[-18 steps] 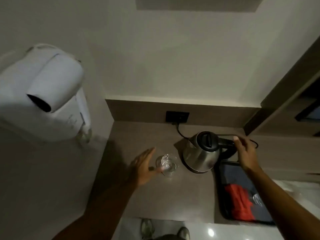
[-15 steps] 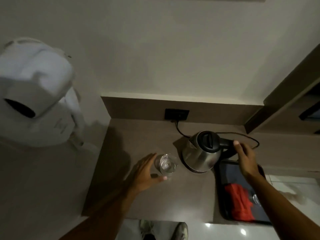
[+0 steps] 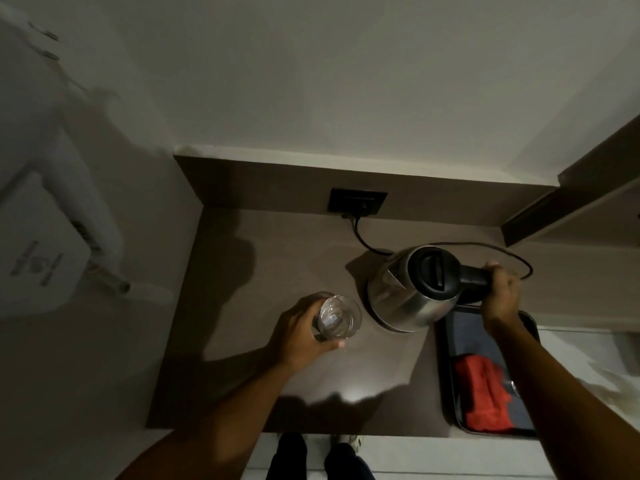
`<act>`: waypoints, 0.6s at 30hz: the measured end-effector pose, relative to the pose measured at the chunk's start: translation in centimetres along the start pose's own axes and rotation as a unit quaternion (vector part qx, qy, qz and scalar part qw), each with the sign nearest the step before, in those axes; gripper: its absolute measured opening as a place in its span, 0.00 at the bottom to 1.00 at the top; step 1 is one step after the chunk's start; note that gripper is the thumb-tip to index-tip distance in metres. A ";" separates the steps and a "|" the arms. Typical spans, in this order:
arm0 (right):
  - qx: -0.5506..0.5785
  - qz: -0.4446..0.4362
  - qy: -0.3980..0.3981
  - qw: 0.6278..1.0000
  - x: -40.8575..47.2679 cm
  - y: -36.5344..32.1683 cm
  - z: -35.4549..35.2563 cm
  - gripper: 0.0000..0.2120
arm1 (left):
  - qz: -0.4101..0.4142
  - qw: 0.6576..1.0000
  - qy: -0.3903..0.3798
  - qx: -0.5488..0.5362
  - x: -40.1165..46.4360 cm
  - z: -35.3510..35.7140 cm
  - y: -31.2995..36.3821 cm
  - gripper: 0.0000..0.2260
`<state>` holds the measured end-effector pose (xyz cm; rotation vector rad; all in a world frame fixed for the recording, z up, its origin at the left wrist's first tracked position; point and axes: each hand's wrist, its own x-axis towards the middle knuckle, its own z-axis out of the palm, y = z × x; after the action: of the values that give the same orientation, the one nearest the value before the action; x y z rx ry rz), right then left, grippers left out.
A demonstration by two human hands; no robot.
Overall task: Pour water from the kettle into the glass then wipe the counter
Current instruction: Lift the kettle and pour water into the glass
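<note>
A clear drinking glass (image 3: 339, 316) stands upright on the brown counter (image 3: 263, 271). My left hand (image 3: 299, 332) is wrapped around its left side. Just right of it sits a steel kettle (image 3: 407, 294) with a black lid and handle, its spout pointing left toward the glass. My right hand (image 3: 500, 292) is closed on the kettle's black handle. The kettle looks seated on its base. A red cloth (image 3: 485, 393) lies folded on a dark tray (image 3: 446, 358) at the right, partly behind my right forearm.
A black cord (image 3: 360, 233) runs from a wall socket (image 3: 357, 201) behind the kettle. A white wall-mounted hair dryer (image 3: 41, 244) hangs at the left. A wooden shelf (image 3: 588, 188) juts out at the upper right. My feet show below the counter's front edge.
My left hand has closed around the glass, which it was only reaching toward. My right hand has gripped the kettle handle. The camera has tilted down and closer.
</note>
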<state>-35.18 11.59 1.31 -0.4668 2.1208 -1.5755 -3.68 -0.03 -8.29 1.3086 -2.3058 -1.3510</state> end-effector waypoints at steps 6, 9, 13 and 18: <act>-0.028 -0.060 0.004 0.998 0.1 -0.8 0.7 0.18 | 0.017 0.999 0.005 0.031 0.0 -0.4 0.1 0.40; -0.070 -0.106 -0.014 0.992 -0.4 -2.9 1.6 0.18 | 0.024 0.999 0.001 0.036 -0.1 -0.7 0.0 0.41; -0.127 -0.180 -0.059 0.974 -1.8 -6.1 2.1 0.19 | 0.042 0.998 0.008 0.043 -0.3 -1.1 -0.1 0.41; -0.239 -0.323 -0.099 0.910 -2.4 -8.7 3.4 0.20 | 0.057 0.997 0.011 0.052 -0.6 -1.4 -0.4 0.41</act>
<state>-31.30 7.59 9.20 -1.5562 2.3050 -1.1908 -2.35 -0.54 -7.66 1.1935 -2.4249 -1.1905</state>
